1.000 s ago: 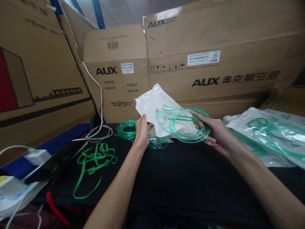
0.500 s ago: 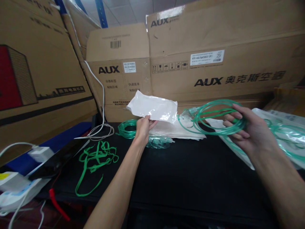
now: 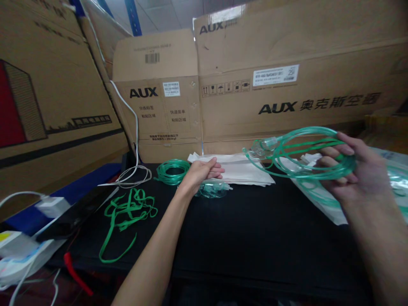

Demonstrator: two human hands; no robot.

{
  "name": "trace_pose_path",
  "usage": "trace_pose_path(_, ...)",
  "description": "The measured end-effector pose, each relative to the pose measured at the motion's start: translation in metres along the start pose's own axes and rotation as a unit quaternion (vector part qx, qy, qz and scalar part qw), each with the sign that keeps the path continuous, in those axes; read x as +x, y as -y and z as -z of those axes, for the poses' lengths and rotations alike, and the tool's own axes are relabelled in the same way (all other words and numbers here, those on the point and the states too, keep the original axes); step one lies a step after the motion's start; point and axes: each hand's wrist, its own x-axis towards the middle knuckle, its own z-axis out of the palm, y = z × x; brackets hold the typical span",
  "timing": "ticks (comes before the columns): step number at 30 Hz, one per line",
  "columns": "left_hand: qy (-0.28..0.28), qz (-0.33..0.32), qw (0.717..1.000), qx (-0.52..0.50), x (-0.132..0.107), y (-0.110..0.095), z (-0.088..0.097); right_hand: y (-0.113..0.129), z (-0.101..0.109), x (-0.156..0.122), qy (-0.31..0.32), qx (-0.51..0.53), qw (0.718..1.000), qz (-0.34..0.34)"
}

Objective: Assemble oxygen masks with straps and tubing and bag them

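My right hand (image 3: 353, 165) is closed around a coil of green tubing (image 3: 306, 170), holding it above the table. At the coil's left end hangs a clear plastic mask (image 3: 259, 149). My left hand (image 3: 207, 171) is stretched out with its fingers free, in front of a stack of white plastic bags (image 3: 245, 168) by the boxes. Just below that hand, a second clear green mask (image 3: 212, 189) lies on the black table. Another green tubing coil (image 3: 172, 172) rests to its left, partly behind the wrist.
Tangled green straps (image 3: 130, 212) lie on the left of the table. A white cable (image 3: 137, 127) runs down beside white plugs (image 3: 52, 206). Large cardboard boxes (image 3: 229, 114) stand along the back. At the right, a clear bag (image 3: 331, 208) has green tubing in it.
My left hand has let go of a white bag it held up, and the bag now lies on the stack. My right hand has moved right with the tubing and mask.
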Motion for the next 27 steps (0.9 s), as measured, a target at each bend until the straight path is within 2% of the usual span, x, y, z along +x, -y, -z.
trace_pose_path(4,-0.079,-0.068,0.989,0.102,-0.004,-0.01,0.009,0.0,0.0,-0.001,-0.003,0.004,1.0,-0.002)
trace_pose_path(8,-0.201,-0.138,0.946,0.213,-0.011,-0.023,0.023,0.0,0.001,0.0,0.017,0.01,1.0,0.002)
trace_pose_path(11,-0.227,-0.142,0.921,0.281,-0.009,-0.021,0.032,0.0,0.001,0.0,0.009,0.017,1.0,-0.008)
trace_pose_path(16,-0.169,-0.124,0.906,0.368,0.003,-0.004,0.037,0.001,0.001,-0.001,0.004,0.039,0.998,-0.038)
trace_pose_path(21,-0.101,-0.167,0.876,0.441,0.009,-0.003,0.034,-0.001,-0.001,-0.001,0.03,0.055,0.996,-0.067)
trace_pose_path(24,-0.022,-0.192,0.849,0.491,0.018,-0.006,0.027,-0.004,-0.003,-0.002,0.045,0.059,0.993,-0.092)
trace_pose_path(27,0.076,-0.174,0.813,0.551,0.035,-0.008,0.017,-0.011,-0.002,-0.007,0.059,0.058,0.989,-0.121)
